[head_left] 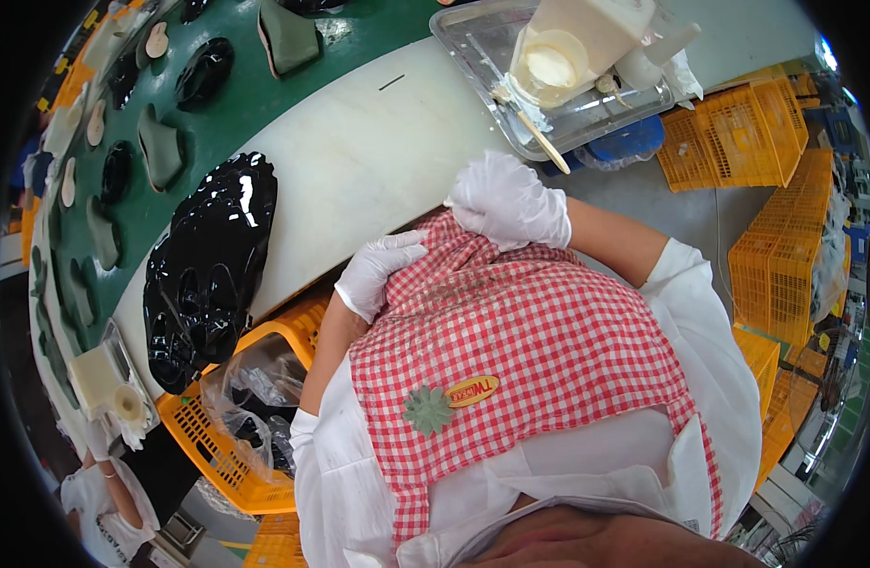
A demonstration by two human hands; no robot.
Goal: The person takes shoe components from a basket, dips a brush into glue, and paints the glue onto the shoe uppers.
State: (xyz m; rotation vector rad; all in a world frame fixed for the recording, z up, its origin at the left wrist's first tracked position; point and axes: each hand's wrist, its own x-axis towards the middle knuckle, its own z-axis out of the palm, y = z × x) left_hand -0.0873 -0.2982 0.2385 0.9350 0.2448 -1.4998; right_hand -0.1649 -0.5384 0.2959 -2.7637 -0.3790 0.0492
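Both my hands wear white gloves and are at a red-and-white checked apron. My right hand is closed in a fist on the apron's bunched upper edge, beside the white tabletop. Lower and to the left, my left hand has its fingers curled over the cloth, gripping a fold. Between the hands the fabric is gathered and creased. Left of my left hand, a stack of glossy black shoe uppers lies on the white worktop.
A clear tray holds a tub of white paste and a brush. Green wedge soles and black uppers sit on a green conveyor. Yellow crates stand right; another holds plastic bags. Another person is lower left.
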